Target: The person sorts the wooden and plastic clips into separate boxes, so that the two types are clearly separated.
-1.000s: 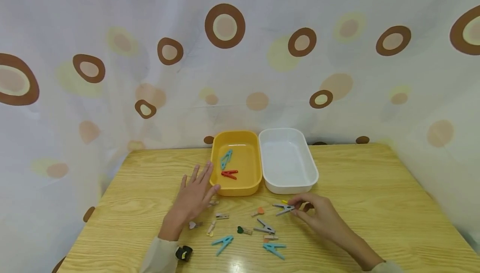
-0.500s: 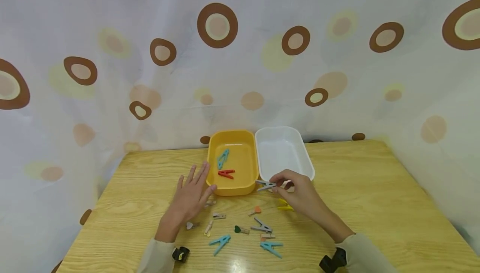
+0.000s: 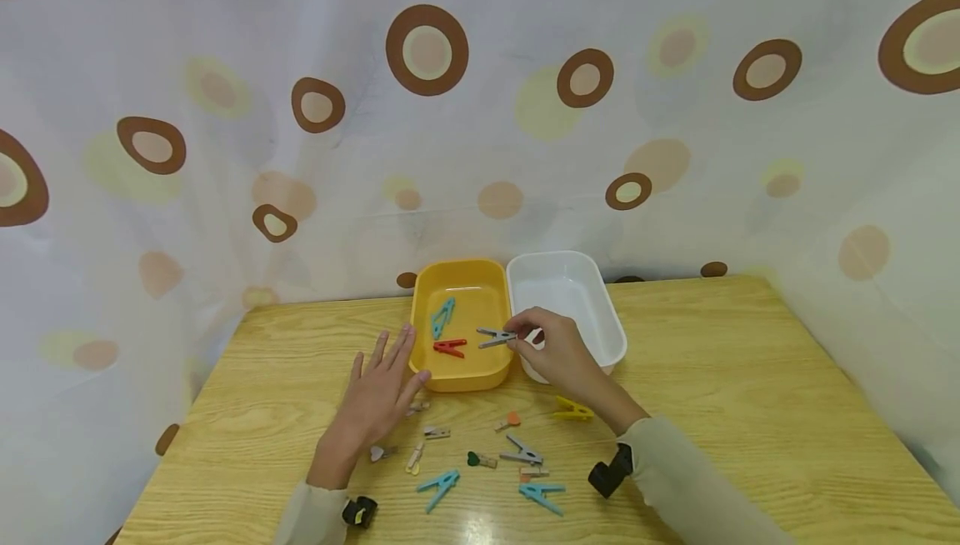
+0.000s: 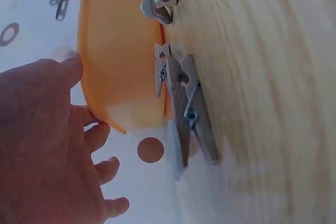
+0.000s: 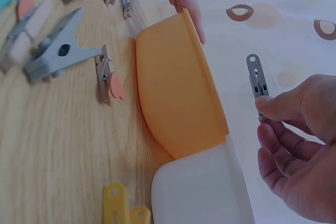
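- Head view: the right hand [image 3: 553, 348], nearer, pinches a grey plastic clothes peg [image 3: 495, 337] by one end.
- Peg extends left from those fingers, long axis crosswise, above the yellow-orange plastic tub [image 3: 461, 382].
- Left hand [image 3: 375, 395], fingers spread, touches its rim.

Beige sleeve [image 3: 313, 516] at bottom left, black wrist device [image 3: 363, 510] marked yellow; matching sleeve [image 3: 697, 482], black device [image 3: 606, 478] lower right.

A pale, lightly creased sheet [image 3: 465, 137], printed with brown-ringed circles [image 3: 427, 51] and faded peach and yellow spots, hangs beyond the far edge of the table [image 3: 720, 370] and along its left and right edges. The table has light, streaked wood grain, with a small glare [image 3: 477, 526] toward its near side.
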Tool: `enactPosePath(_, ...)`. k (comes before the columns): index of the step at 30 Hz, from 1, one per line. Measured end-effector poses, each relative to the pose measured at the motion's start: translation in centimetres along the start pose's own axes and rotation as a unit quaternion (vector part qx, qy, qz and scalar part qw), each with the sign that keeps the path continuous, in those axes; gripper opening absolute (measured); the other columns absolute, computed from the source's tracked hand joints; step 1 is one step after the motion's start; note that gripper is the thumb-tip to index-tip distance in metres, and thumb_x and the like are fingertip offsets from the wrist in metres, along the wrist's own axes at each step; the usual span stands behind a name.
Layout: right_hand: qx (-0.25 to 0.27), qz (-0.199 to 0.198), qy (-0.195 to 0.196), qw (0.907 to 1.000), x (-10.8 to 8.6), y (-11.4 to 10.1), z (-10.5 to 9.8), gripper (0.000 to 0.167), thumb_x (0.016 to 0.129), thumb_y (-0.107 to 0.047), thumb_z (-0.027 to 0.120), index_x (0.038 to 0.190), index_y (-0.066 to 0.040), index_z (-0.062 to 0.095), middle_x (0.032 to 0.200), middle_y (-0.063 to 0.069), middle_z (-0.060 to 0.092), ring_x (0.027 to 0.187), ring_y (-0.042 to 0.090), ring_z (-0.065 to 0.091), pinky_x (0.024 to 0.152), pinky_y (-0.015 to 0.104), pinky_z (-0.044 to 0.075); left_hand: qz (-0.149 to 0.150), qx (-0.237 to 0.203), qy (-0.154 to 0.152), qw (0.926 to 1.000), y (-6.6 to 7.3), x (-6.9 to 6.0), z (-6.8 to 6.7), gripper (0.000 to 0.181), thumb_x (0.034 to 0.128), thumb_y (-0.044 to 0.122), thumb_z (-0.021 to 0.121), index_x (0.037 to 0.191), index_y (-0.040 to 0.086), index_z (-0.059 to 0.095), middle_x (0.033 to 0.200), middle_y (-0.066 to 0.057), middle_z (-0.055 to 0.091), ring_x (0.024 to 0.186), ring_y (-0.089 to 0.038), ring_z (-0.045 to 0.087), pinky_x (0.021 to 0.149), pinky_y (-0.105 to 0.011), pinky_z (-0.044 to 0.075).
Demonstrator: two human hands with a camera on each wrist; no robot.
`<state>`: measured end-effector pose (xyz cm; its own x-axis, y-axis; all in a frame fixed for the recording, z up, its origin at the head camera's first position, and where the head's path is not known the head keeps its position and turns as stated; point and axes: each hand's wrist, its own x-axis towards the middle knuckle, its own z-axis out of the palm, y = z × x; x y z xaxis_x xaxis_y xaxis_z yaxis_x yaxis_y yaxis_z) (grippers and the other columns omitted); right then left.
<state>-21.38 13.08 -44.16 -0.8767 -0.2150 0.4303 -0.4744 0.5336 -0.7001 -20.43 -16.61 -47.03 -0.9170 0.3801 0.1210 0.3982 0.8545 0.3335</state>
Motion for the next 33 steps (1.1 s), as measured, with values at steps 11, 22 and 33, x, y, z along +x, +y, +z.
enactPosePath(11,-0.010,-0.007,-0.012,0.9999,3.2,0.0,1.5,0.012,0.089,-0.002,0.079,0.100,-0.005,0.074,0.091,0.003,0.072,0.081,0.018,0.064,0.074,0.041,0.056,0.006,0.004,0.008,0.9999,-0.2,0.0,0.2,0.073,0.1095,0.052,0.039,0.165,0.010,0.018,0.170,-0.007,0.018,0.156,-0.039,0.013,0.117,-0.072,0.012)
enactPosePath(22,-0.024,0.004,-0.038,0.9990,6.2,0.6,3.6,0.010,0.092,-0.004,0.077,0.101,-0.004,0.074,0.096,0.007,0.073,0.087,0.022,0.066,0.084,0.045,0.056,-0.002,0.001,0.004,1.0000,-0.2,0.0,0.1,0.073,0.1097,0.051,0.039,0.166,0.010,0.017,0.171,-0.005,0.017,0.156,-0.038,0.012,0.117,-0.071,0.011)
enactPosePath(33,-0.057,-0.001,-0.070,0.9959,7.7,1.5,5.3,0.009,0.092,-0.001,0.075,0.100,-0.001,0.073,0.097,0.009,0.073,0.089,0.023,0.066,0.084,0.038,0.057,0.003,0.002,0.009,1.0000,-0.3,0.1,0.2,0.073,0.1094,0.054,0.037,0.166,0.011,0.016,0.171,-0.004,0.016,0.156,-0.037,0.012,0.118,-0.070,0.010)
